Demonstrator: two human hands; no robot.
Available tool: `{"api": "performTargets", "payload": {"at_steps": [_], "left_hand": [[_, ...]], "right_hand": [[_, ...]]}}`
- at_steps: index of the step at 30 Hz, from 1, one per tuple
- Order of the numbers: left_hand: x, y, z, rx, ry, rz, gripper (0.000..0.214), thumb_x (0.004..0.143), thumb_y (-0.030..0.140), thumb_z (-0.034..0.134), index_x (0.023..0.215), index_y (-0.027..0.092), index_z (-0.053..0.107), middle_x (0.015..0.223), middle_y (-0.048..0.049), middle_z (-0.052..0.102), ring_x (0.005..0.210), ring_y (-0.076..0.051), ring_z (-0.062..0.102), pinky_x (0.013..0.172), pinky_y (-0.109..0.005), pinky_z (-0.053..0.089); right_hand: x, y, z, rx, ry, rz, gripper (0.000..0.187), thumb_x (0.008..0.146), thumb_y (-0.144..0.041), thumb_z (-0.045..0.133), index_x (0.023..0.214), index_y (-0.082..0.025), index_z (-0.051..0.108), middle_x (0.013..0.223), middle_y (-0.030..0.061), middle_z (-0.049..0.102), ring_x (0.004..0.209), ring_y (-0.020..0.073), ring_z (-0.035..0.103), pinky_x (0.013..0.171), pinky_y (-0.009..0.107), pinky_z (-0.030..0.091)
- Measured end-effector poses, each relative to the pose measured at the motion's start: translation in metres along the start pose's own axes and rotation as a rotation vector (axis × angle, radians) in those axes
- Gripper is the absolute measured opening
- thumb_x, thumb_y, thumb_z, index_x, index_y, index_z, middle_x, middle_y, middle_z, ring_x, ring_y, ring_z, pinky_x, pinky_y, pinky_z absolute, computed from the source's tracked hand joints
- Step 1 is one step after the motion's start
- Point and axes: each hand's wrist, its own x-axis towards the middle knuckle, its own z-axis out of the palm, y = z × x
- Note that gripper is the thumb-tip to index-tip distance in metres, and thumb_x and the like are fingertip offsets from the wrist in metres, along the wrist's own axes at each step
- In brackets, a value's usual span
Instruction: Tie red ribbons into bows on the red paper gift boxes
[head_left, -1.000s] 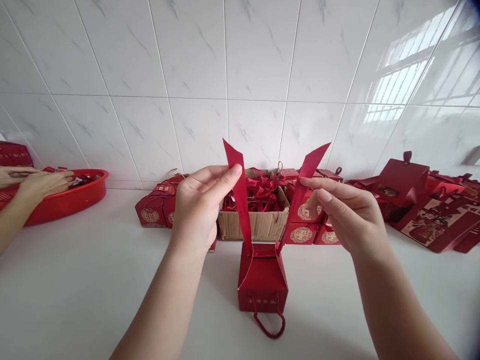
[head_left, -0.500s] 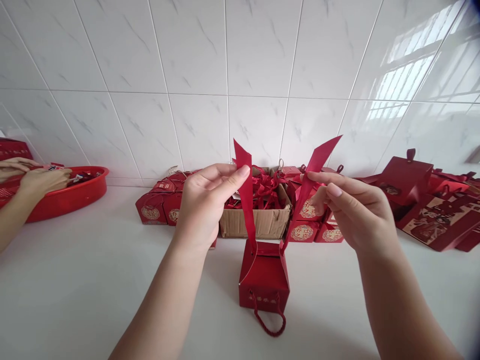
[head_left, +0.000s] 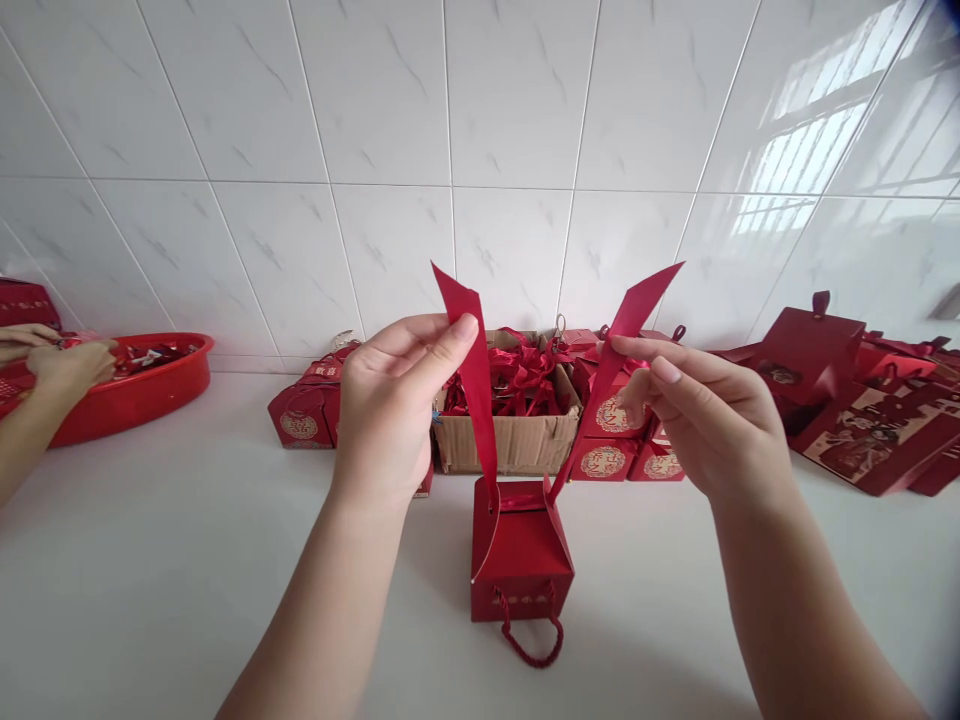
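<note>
Two ribbon ends rise from one small red box (head_left: 521, 555), which sits on the white counter (head_left: 172, 570) midway between the forearms.

Grip, left hand (head_left: 390, 405): thumb and forefinger pinched on the left ribbon end (head_left: 474, 380), other fingers curled in.

Grip, right hand (head_left: 705, 425): thumb and forefinger pinched on the right ribbon end (head_left: 611, 360), remaining fingers loosely spread.

Both strips run taut and splay into a V, their slanted cut tips standing above the fingers. The box's cord handle (head_left: 531, 645) lies flat on the counter on the near side.

Bare counter lies either side of the box and in front of it. Close behind is a cardboard carton (head_left: 510, 450) full of red ribbon, flanked by patterned red boxes (head_left: 300, 425), all against the tiled wall (head_left: 525, 120). Far right are larger red boxes (head_left: 814, 350). Far left is a red basin (head_left: 150, 385) with a co-worker's hand (head_left: 67, 365) at its rim, well apart.
</note>
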Motion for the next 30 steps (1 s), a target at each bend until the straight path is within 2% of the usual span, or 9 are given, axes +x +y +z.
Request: {"api": "performTargets", "payload": {"at_steps": [6,12,18,24,30], "left_hand": [[0.0012,0.0015,-0.0008,-0.005,0.031,0.04,0.005,0.072,0.025,0.076,0.074,0.023,0.072,0.073,0.0029,0.069,0.077,-0.015,0.065,0.076,-0.029,0.052],[0.0022,0.0012,-0.0016,-0.008,0.038,0.041,0.007,0.07,0.026,0.077,0.072,0.023,0.072,0.072,0.0036,0.069,0.077,-0.014,0.064,0.077,-0.028,0.052],[0.0023,0.0008,-0.0009,-0.016,0.029,0.04,0.007,0.07,0.024,0.077,0.071,0.022,0.071,0.072,0.0038,0.069,0.075,-0.013,0.063,0.075,-0.026,0.052],[0.0037,-0.0027,-0.001,-0.013,0.014,0.035,0.006,0.071,0.024,0.077,0.072,0.023,0.071,0.072,0.0035,0.069,0.073,-0.012,0.062,0.072,-0.025,0.05],[0.0062,-0.0064,-0.0032,-0.011,-0.029,-0.005,0.008,0.07,0.024,0.078,0.073,0.021,0.072,0.072,0.0029,0.07,0.071,-0.01,0.062,0.072,-0.023,0.049]], "right_hand": [[0.0011,0.0002,-0.0022,-0.003,0.058,-0.034,0.02,0.086,-0.034,0.06,0.101,-0.03,0.073,0.062,0.0001,0.06,0.058,0.0149,0.054,0.057,0.033,0.046],[0.0027,0.0004,-0.0025,0.028,0.114,-0.039,0.018,0.085,-0.03,0.061,0.097,-0.028,0.074,0.072,0.0014,0.065,0.056,0.0132,0.051,0.055,0.032,0.045],[0.0026,-0.0014,-0.0024,0.023,0.119,-0.032,0.018,0.086,-0.029,0.06,0.096,-0.029,0.075,0.062,0.0,0.061,0.056,0.0137,0.051,0.054,0.032,0.044],[0.0018,0.001,-0.0024,0.027,0.098,-0.031,0.017,0.086,-0.031,0.061,0.097,-0.029,0.075,0.065,-0.0001,0.062,0.058,0.0118,0.053,0.055,0.029,0.044],[0.002,0.0057,-0.002,-0.003,0.056,-0.006,0.019,0.088,-0.031,0.06,0.101,-0.03,0.073,0.059,-0.0019,0.059,0.058,0.0104,0.052,0.055,0.026,0.04]]}}
